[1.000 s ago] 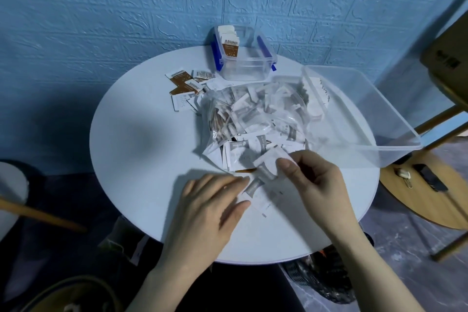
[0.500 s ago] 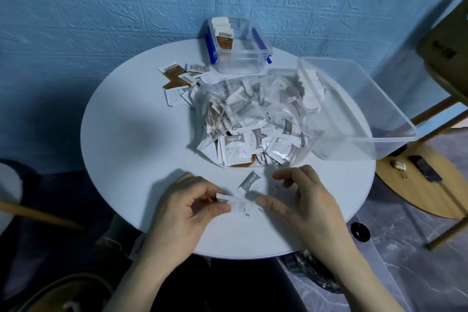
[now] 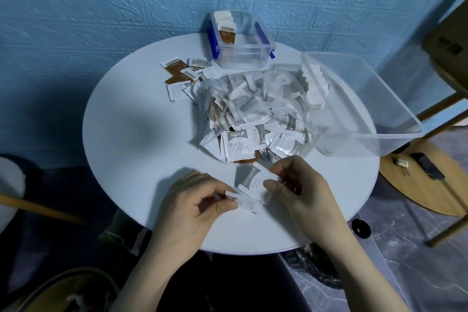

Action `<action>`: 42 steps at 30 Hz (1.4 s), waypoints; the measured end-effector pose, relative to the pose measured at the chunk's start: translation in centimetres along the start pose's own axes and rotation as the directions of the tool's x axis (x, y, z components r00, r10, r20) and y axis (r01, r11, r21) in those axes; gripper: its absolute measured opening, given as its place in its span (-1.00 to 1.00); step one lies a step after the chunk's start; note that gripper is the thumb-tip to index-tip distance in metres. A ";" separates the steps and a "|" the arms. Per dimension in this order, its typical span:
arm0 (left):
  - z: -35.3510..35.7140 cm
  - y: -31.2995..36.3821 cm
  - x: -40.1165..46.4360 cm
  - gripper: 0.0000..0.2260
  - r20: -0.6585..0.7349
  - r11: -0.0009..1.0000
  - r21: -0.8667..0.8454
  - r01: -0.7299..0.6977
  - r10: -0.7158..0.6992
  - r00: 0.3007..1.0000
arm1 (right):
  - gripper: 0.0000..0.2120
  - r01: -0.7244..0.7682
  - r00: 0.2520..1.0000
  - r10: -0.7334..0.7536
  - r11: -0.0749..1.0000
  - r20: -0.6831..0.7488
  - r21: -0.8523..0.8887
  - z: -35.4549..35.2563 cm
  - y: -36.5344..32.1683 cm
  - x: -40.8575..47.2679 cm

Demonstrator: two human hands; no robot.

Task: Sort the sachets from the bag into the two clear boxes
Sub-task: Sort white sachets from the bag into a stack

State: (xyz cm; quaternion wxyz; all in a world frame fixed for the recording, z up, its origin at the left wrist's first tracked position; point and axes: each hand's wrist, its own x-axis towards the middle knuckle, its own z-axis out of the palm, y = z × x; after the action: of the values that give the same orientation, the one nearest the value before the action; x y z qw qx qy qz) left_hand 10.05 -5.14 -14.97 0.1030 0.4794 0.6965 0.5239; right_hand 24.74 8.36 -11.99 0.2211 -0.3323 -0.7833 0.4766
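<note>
Gathering white sachets at table's near edge.
Left hand point(image 3: 192, 206) and right hand point(image 3: 301, 192) both pinch white sachets point(image 3: 249, 186) just before the bag point(image 3: 255, 109); next, probably drop them in the big box point(image 3: 364, 99).

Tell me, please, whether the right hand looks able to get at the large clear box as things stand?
Probably yes. The large clear box is open-topped on the right hand's own side, with bare table between. But that hand's grip is taken up with white sachets.
</note>
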 end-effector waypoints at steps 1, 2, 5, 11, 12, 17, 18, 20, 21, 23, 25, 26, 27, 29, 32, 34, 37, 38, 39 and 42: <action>0.1 0.0 -0.1 -0.79 -0.018 1.000 -0.018 0.013 -0.013 1.000 | -0.83 0.028 1.000 -0.028 0.998 0.010 0.049 0.0 0.0 0.0; 0.1 -0.1 -0.2 -0.78 -0.038 0.998 -0.052 0.040 -0.042 0.998 | -0.83 0.060 0.998 -0.062 0.995 0.022 0.082 0.1 0.0 -0.1; 0.4 -0.3 -0.4 -0.69 -0.060 0.988 -0.116 0.104 -0.112 0.992 | -0.86 0.153 0.986 -0.159 0.982 0.051 0.106 0.4 0.0 -0.3; 0.2 -0.3 -0.3 -0.78 -0.039 0.996 -0.071 0.057 -0.060 0.997 | -0.91 0.239 0.962 -0.251 0.964 0.109 0.117 0.9 -0.3 0.0; 0.2 -0.4 -0.4 -0.79 -0.051 0.993 -0.086 0.082 -0.087 0.995 | -0.90 0.225 0.964 -0.239 0.966 0.117 0.127 0.9 -0.3 0.3; 0.5 -0.4 -0.4 -0.87 -0.086 0.984 -0.090 0.156 -0.164 0.983 | -0.92 0.267 0.964 -0.267 0.963 -0.009 -0.048 0.6 -0.6 3.6; 0.5 -0.4 -0.4 -0.87 -0.084 0.984 -0.085 0.157 -0.164 0.983 | -0.91 0.301 0.951 -0.307 0.940 -0.013 -0.160 0.5 -0.7 4.4; 0.4 -0.4 -0.4 -0.83 -0.077 0.986 -0.070 0.150 -0.155 0.985 | -0.75 0.311 0.945 -0.327 0.879 0.016 -0.361 0.7 -1.0 5.7; 0.4 -0.3 -0.4 -0.81 -0.074 0.987 -0.067 0.144 -0.149 0.986 | -0.65 0.289 0.952 -0.304 0.851 0.036 -0.438 0.9 -1.1 6.2; 0.3 -0.2 -0.4 -0.80 -0.073 0.989 -0.068 0.131 -0.136 0.988 | -0.52 0.261 0.961 -0.270 0.798 0.066 -0.543 1.4 -1.4 6.5; 0.3 -0.3 -0.4 -0.83 -0.070 0.990 -0.063 0.123 -0.128 0.989 | -0.50 0.280 0.953 -0.295 0.772 0.069 -0.571 1.7 -1.4 6.5; 0.3 -0.4 -0.4 -0.83 -0.069 0.991 -0.060 0.124 -0.128 0.989 | -0.53 0.290 0.948 -0.313 0.771 0.060 -0.567 1.8 -1.4 6.4; 0.4 -0.4 -0.5 -0.82 -0.069 0.990 -0.060 0.126 -0.130 0.989 | -0.57 0.296 0.944 -0.326 0.781 0.045 -0.550 1.9 -1.3 6.4; 0.4 -0.5 -0.5 -0.80 -0.073 0.989 -0.065 0.132 -0.137 0.988 | -0.69 0.309 0.937 -0.349 0.829 0.000 -0.466 1.8 -1.1 6.1; 0.4 -0.4 -0.5 -0.80 -0.087 0.989 -0.081 0.126 -0.133 0.987 | -0.81 0.366 0.905 -0.419 0.855 -0.075 -0.366 1.0 -1.0 5.3; 0.4 -0.4 -0.5 -0.78 -0.090 0.991 -0.085 0.102 -0.109 0.990 | -0.86 0.399 0.866 -0.485 0.814 -0.119 -0.422 0.2 -1.0 4.2; 0.2 -0.3 -0.5 -0.77 -0.083 0.994 -0.073 0.079 -0.085 0.993 | -0.91 0.375 0.842 -0.525 0.734 -0.123 -0.566 -0.6 -0.3 2.3; 0.2 -0.3 -0.5 -0.78 -0.080 0.994 -0.074 0.075 -0.081 0.994 | -0.90 0.365 0.843 -0.527 0.705 -0.105 -0.608 -0.7 0.1 1.8; 0.2 -0.2 -0.5 -0.79 -0.078 0.995 -0.068 0.068 -0.074 0.994 | -0.90 0.367 0.847 -0.527 0.680 -0.075 -0.634 -0.8 0.5 1.3; 0.1 -0.1 -0.3 -0.79 -0.076 0.998 -0.042 0.048 -0.051 0.996 | -0.71 0.369 0.898 -0.440 0.711 0.031 -0.599 -1.2 1.0 0.6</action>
State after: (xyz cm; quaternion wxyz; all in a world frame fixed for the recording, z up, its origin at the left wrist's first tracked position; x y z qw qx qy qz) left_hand 10.25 -5.32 -15.26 0.0985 0.4391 0.7010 0.5532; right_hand 25.48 9.82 -12.31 0.2498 -0.2311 -0.9314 0.1291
